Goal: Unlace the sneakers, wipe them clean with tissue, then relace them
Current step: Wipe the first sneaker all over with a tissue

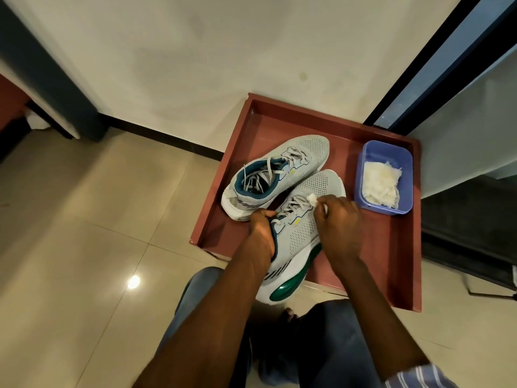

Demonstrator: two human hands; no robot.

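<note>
Two grey mesh sneakers with teal collars lie in a reddish-brown tray [391,245]. The far sneaker [305,152] has loosened laces falling into its opening. The near sneaker [300,233] has a green heel that juts over the tray's front edge, and its laces are still threaded. My left hand [261,231] grips the near sneaker at its collar. My right hand [340,219] pinches a small wad of white tissue [312,198] against the sneaker's laces near the toe side.
A purple plastic box [405,163] with crumpled white tissue stands in the tray's right side. The tray lies on a beige tiled floor by a cream wall. A dark door frame rises at the right. My knees in blue jeans are below the tray.
</note>
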